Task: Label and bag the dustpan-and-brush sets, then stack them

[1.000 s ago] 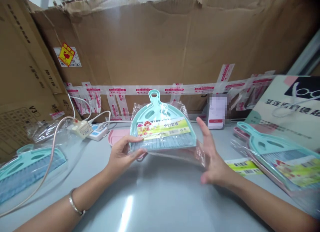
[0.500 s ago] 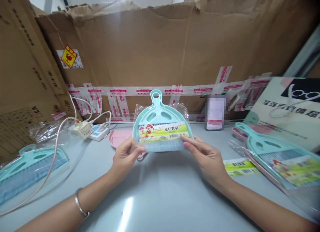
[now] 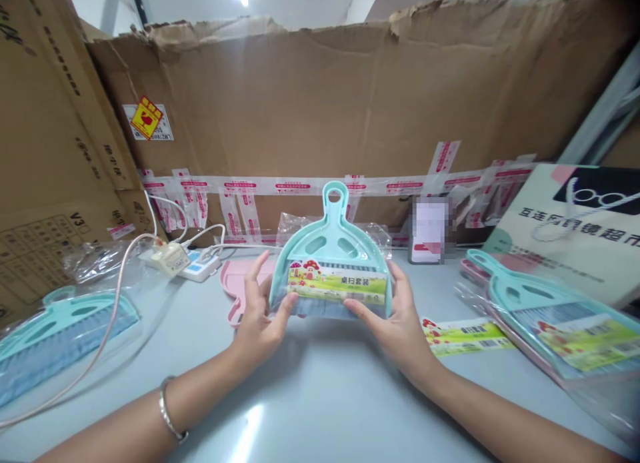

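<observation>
Between my two hands a mint-green dustpan point(image 3: 320, 240) stands upright, handle up, in a clear plastic bag. A blue-bristled brush shows inside it, partly covered by a printed label card point(image 3: 337, 281) with red mushrooms. My left hand point(image 3: 263, 316) grips the left edge, thumb on the front and fingers behind. On the right edge my right hand point(image 3: 395, 323) does the same, its thumb on the card's lower part. A pink dustpan point(image 3: 237, 283) lies on the table behind my left hand, partly hidden.
At right, bagged dustpan sets point(image 3: 540, 300) lie stacked beside a loose label card point(image 3: 465, 336). Another bagged green dustpan point(image 3: 75, 310) lies left, under a cable point(image 3: 115, 316) from a power strip point(image 3: 200, 268). A phone point(image 3: 429, 230) leans on the cardboard wall point(image 3: 300, 103).
The bagged dustpan has shifted slightly right and lower in view. Both hands have moved from its lower corners to a wider hold around its sides.
</observation>
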The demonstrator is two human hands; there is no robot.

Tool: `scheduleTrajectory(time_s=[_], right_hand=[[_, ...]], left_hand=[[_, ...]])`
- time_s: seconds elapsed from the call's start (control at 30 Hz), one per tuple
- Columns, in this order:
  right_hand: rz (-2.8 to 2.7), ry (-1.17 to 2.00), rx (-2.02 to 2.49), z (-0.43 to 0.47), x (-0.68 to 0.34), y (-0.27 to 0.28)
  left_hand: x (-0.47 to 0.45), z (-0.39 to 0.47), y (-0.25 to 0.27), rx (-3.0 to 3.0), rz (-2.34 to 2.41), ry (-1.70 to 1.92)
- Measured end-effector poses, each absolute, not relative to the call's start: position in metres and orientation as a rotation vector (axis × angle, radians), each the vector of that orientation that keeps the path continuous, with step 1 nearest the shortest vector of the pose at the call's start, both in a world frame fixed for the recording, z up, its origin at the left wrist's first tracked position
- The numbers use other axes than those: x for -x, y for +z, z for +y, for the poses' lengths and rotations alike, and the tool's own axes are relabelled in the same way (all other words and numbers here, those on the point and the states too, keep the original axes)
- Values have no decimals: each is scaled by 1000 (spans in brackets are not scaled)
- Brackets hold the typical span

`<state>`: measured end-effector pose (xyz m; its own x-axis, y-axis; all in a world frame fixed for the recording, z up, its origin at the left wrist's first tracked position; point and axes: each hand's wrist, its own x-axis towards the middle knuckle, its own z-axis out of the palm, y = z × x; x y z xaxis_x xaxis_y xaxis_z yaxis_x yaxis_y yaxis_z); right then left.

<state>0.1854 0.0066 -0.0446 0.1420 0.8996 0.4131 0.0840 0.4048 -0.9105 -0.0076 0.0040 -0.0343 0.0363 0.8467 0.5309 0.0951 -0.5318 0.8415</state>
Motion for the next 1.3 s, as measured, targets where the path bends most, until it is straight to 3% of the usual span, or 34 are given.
scheduleTrajectory(time_s=[0.23, 0.33, 0.93, 1.3], right_hand=[[-1321, 710, 1073, 5, -183, -47], [-1329, 842, 985, 7, -188, -46], [-1331, 1103, 995, 11, -192, -45], [-1257, 1093, 1049, 13, -200, -29]], left_hand=[[3, 1, -28, -1477, 1144, 1410], [8, 7, -26, -1414, 1171, 1384], [12, 7, -26, -1436, 1013, 1304], [14, 10, -27, -1472, 1016, 1178]])
